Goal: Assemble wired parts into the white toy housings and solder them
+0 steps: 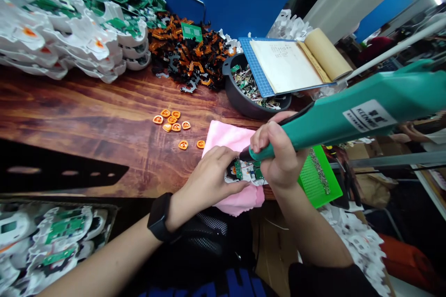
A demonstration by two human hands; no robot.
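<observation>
My right hand (282, 151) is wrapped round a teal electric screwdriver (331, 120), tilted with its black tip down at the work. Under the tip lies a white housing with green circuit boards (247, 170), partly hidden by my hands. My left hand (214, 174) grips the left side of this housing, fingers over its far edge and thumb along the near one. A pink cloth (228, 134) is spread beneath it. Several small orange plastic pieces (172, 120) lie on the table to the left of the cloth.
White shells with green boards (69, 41) are stacked at the back left, beside a heap of orange and black parts (190, 55). A dark tub (240, 100) holds small wired parts, a notebook (282, 62) above it. A green basket (313, 178) with screws stands right.
</observation>
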